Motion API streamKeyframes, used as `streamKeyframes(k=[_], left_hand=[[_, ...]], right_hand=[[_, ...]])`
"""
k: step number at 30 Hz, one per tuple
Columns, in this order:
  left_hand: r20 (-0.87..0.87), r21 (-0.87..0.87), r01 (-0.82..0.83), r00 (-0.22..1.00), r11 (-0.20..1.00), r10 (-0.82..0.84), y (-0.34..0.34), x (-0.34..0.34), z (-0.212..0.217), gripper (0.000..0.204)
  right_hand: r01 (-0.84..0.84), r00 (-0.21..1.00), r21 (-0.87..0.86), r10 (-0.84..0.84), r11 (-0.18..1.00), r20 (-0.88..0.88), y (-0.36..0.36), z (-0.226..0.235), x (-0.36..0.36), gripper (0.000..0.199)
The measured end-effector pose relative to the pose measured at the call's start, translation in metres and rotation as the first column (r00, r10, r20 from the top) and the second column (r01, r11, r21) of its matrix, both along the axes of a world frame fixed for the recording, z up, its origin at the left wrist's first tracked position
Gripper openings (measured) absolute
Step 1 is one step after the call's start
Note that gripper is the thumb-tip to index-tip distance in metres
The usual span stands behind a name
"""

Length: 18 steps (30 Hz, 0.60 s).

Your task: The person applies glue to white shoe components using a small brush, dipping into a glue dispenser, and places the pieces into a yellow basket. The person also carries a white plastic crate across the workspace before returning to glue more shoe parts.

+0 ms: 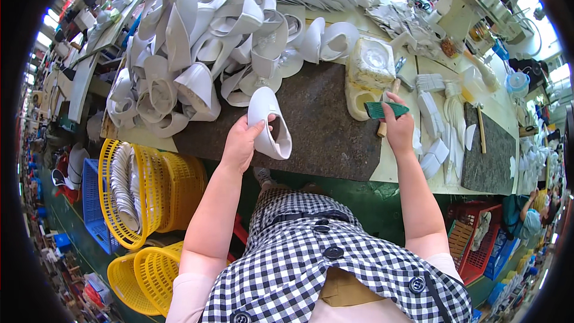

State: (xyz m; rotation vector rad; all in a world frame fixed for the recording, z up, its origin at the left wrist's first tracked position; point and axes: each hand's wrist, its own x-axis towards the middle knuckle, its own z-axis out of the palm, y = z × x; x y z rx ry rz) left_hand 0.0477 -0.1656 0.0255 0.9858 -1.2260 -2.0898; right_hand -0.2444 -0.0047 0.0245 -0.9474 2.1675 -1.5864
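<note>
My left hand (pixel 240 146) grips a white shoe upper (pixel 261 106) by its edge, the foot opening turned to the right, over the front part of the dark work mat (pixel 329 137). In my right hand (pixel 399 127) is a flat green brush-like tool (pixel 372 110), pinched between the fingers and pointing left. It sits just right of a cream cup (pixel 357 101) beside a crusted, pale-yellow tub (pixel 373 63) with a white top. A wooden handle (pixel 381 129) shows below the green tool, and I cannot tell what it belongs to.
A tall heap of white shoe uppers (pixel 197 54) covers the table's left side. Stacked white pieces (pixel 429 110) and a second dark mat (pixel 493 149) lie right. A sewing machine (pixel 478 0) stands far right. Yellow baskets (pixel 152 191) and a red crate (pixel 478 236) are on the floor.
</note>
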Motion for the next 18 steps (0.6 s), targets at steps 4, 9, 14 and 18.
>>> streamKeyframes(k=[4, 9, 14, 18], left_hand=[[0.026, 0.053, 0.001, 1.000, 0.999, -0.002, 0.001, -0.023, -0.009, 0.026], [0.134, 0.022, 0.086, 0.987, 0.996, -0.088, -0.002, -0.047, -0.028, 0.025], [0.158, -0.050, 0.108, 0.982, 0.993, -0.099, -0.003, -0.053, -0.036, 0.028], [0.200, -0.048, 0.083, 0.977, 0.995, -0.072, -0.003, -0.052, -0.044, 0.028]], right_hand=[[0.060, 0.988, 0.036, -0.054, 0.998, -0.143, -0.013, -0.008, -0.004, 0.024], [0.135, 0.961, 0.116, -0.101, 0.984, -0.259, -0.021, -0.016, -0.005, 0.019], [0.214, 0.951, -0.016, -0.205, 0.977, 0.230, -0.001, -0.017, -0.012, 0.021], [0.003, 0.862, 0.001, -0.003, 1.000, 0.507, -0.009, -0.018, 0.035, 0.023]])
